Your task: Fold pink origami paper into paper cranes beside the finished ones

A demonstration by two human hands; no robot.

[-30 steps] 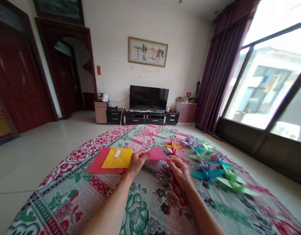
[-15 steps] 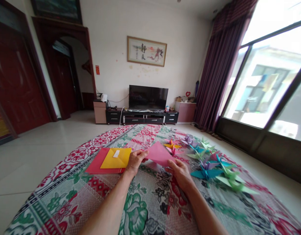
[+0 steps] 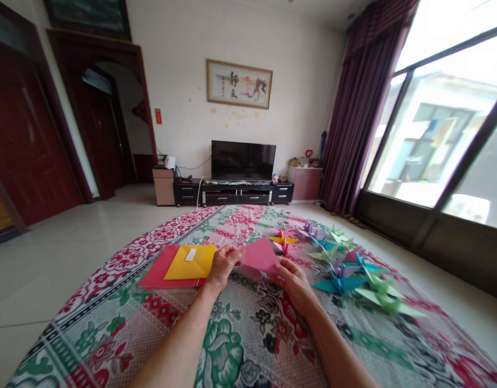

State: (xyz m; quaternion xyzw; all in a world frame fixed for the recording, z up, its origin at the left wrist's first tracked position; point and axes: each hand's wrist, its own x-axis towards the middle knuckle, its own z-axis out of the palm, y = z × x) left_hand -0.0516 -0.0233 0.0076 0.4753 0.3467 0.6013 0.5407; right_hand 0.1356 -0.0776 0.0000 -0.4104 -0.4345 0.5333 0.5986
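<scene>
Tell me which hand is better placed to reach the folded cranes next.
Probably the right hand: it's nearer the folded cranes, while the left hand is beside the yellow paper. Both hold the pink paper, so the right must let go.

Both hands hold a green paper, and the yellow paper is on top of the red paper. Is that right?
Not quite: the left hand and right hand hold a pink paper, not green, as the head view shows. The yellow paper is on top of the red paper.
</scene>
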